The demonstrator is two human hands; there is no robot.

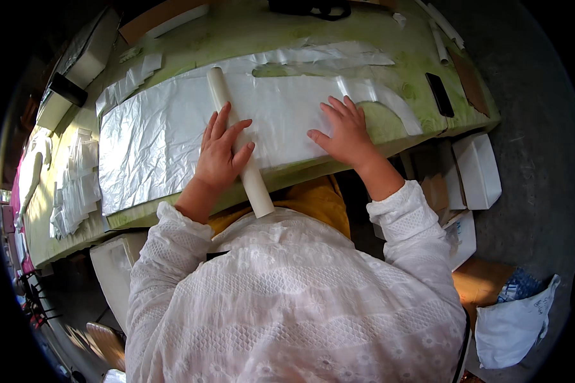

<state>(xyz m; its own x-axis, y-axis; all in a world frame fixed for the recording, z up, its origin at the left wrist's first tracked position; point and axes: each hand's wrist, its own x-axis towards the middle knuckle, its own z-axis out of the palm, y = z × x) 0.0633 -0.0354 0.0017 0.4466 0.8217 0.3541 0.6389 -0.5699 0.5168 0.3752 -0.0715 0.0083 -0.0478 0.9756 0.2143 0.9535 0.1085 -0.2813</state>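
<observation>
A white plastic bag point(153, 147) with cut-out handles lies flat and creased across the green-covered table point(399, 96). On top of it rests a long cream-coloured tube point(254, 185), slanting with its near end over the table edge, close to my body. My left hand point(222, 148) lies on the tube with its fingers spread, not wrapped round it. Farther right, my right hand point(345, 131) is over the bag's plain part near the handles, fingers apart and nothing in them. Whether its fingertips press on the plastic I cannot tell.
Folded clear plastic pieces point(76, 175) lie at the left. A black phone point(439, 94) and thin white tubes point(442, 41) are at the right end. White bins point(478, 171) stand below the table there, and a white sack point(514, 322) sits on the floor.
</observation>
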